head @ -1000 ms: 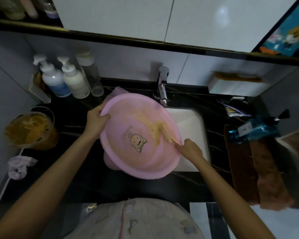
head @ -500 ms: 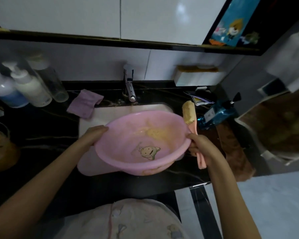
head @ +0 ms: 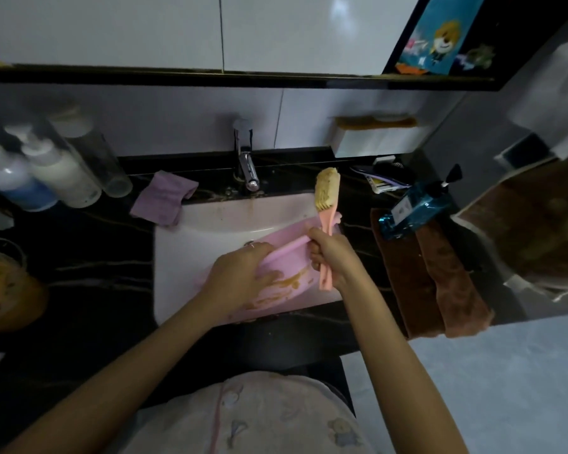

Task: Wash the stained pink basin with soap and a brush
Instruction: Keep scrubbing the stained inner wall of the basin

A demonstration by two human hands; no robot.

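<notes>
The right hand [head: 333, 253] is closed round the pink handle of the brush [head: 326, 198]. Its fingers are curled tight about the handle and its thumb is hooked over the rim of the pink basin [head: 289, 239], so the one hand clamps both together. The brush stands nearly upright over the right edge of the sink [head: 191, 263], and its bristle head is smeared yellow-brown. The left hand [head: 243, 273] grips the basin's rim further left. The thumb lies flat on the stained inner wall; the fingers go over the edge, and I cannot tell how far they wrap behind it.

The basin sits inside the sink, tipped up on its side towards the front right corner. Brownish streaks run down its inside.

There is one basin, one brush and one faucet [head: 246, 168], the last at the back of the sink. One purple cloth [head: 164, 198] lies at the sink's back left corner. Further left of the sink, on the black counter [head: 89, 257], stand three bottles. Two are pump bottles [head: 17, 178] [head: 63, 178] and one is a clear bottle [head: 102, 162]. One tub of brownish stuff [head: 4, 283] is at the far left. Right of the sink, one blue bottle [head: 417, 208] lies on its side. It rests at the back end of two brown towels [head: 400, 273] [head: 450, 276] laid side by side.
</notes>
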